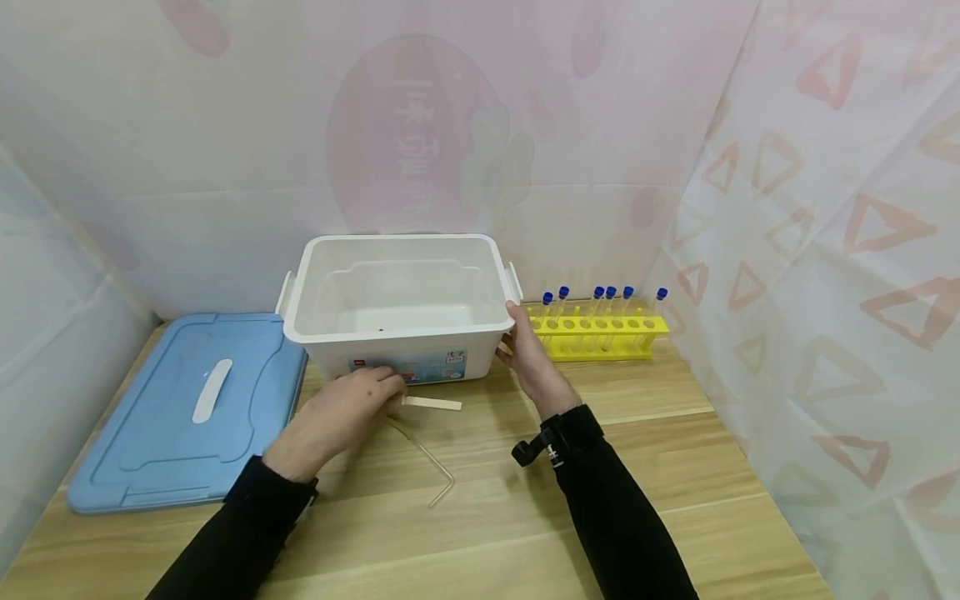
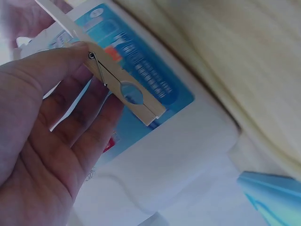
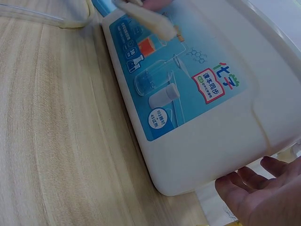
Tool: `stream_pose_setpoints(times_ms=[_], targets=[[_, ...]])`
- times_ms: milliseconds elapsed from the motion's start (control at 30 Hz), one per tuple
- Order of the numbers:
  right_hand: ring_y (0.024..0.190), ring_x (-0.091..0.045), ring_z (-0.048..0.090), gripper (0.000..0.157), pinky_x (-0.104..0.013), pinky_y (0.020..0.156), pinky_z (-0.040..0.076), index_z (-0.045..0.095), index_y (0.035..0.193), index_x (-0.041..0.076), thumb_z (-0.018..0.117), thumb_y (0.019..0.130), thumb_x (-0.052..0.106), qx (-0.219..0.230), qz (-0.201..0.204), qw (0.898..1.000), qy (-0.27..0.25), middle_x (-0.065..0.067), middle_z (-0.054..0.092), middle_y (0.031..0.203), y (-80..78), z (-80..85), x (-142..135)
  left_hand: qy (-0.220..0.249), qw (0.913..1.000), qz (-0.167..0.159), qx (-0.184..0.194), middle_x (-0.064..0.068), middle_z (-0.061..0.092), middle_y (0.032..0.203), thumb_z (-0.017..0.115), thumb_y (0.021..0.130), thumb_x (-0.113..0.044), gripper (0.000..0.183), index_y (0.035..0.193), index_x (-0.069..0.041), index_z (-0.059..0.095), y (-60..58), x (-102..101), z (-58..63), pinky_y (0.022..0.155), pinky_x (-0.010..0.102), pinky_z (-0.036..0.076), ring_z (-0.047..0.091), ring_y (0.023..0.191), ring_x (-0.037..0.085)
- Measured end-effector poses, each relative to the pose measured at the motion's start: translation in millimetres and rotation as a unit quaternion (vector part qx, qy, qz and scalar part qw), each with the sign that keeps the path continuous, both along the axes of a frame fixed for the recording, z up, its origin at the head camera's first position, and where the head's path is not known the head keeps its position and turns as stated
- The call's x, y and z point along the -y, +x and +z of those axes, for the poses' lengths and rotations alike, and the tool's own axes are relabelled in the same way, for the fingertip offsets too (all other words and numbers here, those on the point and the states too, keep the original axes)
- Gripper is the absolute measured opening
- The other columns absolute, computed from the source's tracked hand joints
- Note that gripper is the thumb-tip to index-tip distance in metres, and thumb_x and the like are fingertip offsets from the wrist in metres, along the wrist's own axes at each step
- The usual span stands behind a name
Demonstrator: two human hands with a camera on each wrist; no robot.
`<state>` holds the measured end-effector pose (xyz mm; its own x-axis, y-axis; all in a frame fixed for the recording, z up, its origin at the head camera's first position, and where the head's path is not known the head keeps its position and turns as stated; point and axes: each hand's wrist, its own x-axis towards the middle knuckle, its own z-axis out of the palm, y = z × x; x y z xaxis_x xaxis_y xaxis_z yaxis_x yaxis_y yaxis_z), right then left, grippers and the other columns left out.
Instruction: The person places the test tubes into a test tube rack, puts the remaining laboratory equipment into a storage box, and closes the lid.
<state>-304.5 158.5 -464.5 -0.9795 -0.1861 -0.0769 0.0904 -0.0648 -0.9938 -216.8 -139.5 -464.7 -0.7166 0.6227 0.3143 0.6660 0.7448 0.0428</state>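
Note:
My left hand (image 1: 341, 417) pinches a wooden test tube clamp (image 2: 127, 84) between thumb and fingers, close to the front of a white plastic box (image 1: 420, 337). In the left wrist view the clamp's spring and round notch show; its pale handle (image 1: 433, 403) points right in the head view. On the table just below this hand lies a bent glass tube (image 1: 431, 457), its far end hidden by the hand. At the box's right end my right hand (image 1: 532, 358) rests against the side wall, fingers loosely bent, thumb near the rim below the handle.
Left of the box lies a blue lid (image 1: 172, 400) with a white handle. To the right stands a yellow rack (image 1: 600, 325) holding several blue-capped test tubes (image 1: 597, 304). Printed curtains (image 1: 600, 125) hang behind and at both sides of the wooden table (image 1: 525, 517).

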Motion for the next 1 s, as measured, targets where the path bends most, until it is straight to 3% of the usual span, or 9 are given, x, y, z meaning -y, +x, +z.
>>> stream_pose_setpoints(times_ms=[233, 400, 700, 1000], targets=[[0.151, -0.032, 0.028, 0.074, -0.06, 0.12, 0.027, 0.037, 0.16, 0.031, 0.034, 0.1, 0.075, 0.001, -0.002, 1.0, -0.003, -0.013, 0.023, 0.169, -0.1, -0.2, 0.1, 0.011, 0.9994, -0.01, -0.033, -0.002, 0.069, 0.105, 0.078, 0.091, -0.007, 0.021, 0.11, -0.012, 0.072, 4.8, 2.2, 16.9, 0.081, 0.033, 0.059, 0.066, 0.098, 0.017], [0.151, -0.031, 0.028, 0.074, -0.061, 0.12, 0.027, 0.036, 0.16, 0.031, 0.035, 0.1, 0.075, 0.002, -0.001, 1.0, -0.005, -0.013, 0.022, 0.17, -0.6, -0.9, -0.6, 0.025, 0.999, -0.011, -0.037, -0.003, 0.068, 0.109, 0.077, 0.092, -0.007, 0.024, 0.114, -0.013, 0.071, 8.1, 4.9, 27.3, 0.085, 0.033, 0.059, 0.065, 0.104, 0.017], [0.151, -0.031, 0.027, 0.073, -0.061, 0.12, 0.026, 0.037, 0.16, 0.032, 0.034, 0.1, 0.074, -0.003, 0.001, 1.0, -0.002, -0.013, 0.022, 0.17, 1.1, -0.1, -0.4, 0.051, 0.9972, -0.007, -0.054, -0.001, 0.068, 0.108, 0.079, 0.091, -0.013, 0.023, 0.113, -0.012, 0.07, 17.0, 10.9, 47.5, 0.082, 0.035, 0.06, 0.066, 0.101, 0.019], [0.151, -0.032, 0.028, 0.074, -0.061, 0.119, 0.027, 0.037, 0.16, 0.031, 0.033, 0.101, 0.074, -0.005, 0.001, 1.0, 0.002, -0.013, 0.023, 0.169, 1.0, -0.5, -0.1, 0.106, 0.9921, -0.035, -0.057, -0.002, 0.069, 0.109, 0.073, 0.097, -0.012, 0.021, 0.118, -0.012, 0.069, 23.9, 17.7, 66.2, 0.081, 0.035, 0.059, 0.066, 0.099, 0.015]])
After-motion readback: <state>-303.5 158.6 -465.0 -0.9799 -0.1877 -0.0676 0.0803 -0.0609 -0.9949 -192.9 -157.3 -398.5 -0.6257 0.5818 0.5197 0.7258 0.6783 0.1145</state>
